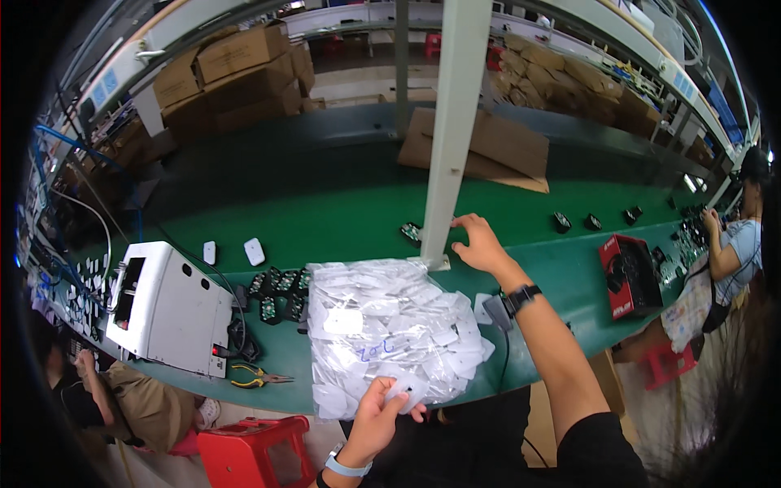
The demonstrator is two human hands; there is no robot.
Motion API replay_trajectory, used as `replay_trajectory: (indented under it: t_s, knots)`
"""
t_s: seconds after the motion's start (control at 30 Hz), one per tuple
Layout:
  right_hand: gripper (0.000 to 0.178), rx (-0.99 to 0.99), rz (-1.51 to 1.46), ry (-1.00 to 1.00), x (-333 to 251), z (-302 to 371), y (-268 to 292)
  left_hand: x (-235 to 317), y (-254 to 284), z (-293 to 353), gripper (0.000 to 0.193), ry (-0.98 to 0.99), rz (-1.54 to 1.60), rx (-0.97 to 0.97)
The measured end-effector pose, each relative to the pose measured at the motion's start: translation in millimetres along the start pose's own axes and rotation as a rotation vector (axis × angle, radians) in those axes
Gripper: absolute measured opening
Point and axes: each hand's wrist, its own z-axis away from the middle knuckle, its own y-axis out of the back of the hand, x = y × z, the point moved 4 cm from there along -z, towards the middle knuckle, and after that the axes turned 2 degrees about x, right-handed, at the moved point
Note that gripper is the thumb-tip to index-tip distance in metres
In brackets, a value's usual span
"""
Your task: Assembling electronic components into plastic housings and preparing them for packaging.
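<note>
My left hand is closed on a small white plastic cover, held over the front edge of a clear bag full of similar white pieces. My right hand reaches over the green bench, just right of a white upright post. Its thumb and forefinger are apart, and I see nothing between them. Left of the post lies a black housing with a green circuit board, nearest to those fingertips; the post hides part of the space between.
A white machine stands at left, with yellow-handled pliers before it and several black housings beside it. Two white covers lie on the green belt. A red box and a seated person are at right.
</note>
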Motion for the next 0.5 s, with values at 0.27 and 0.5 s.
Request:
replay_trajectory:
  t_s: [0.27,0.5]
  knots:
    - [0.048,-0.437,0.114,0.187,28,-106,-75,-59,64,5,0.047,-0.104,0.466,-0.004]
    - [0.06,-0.555,0.221,0.121,12,-97,-91,-49,77,20,0.081,-0.044,0.063,0.068]
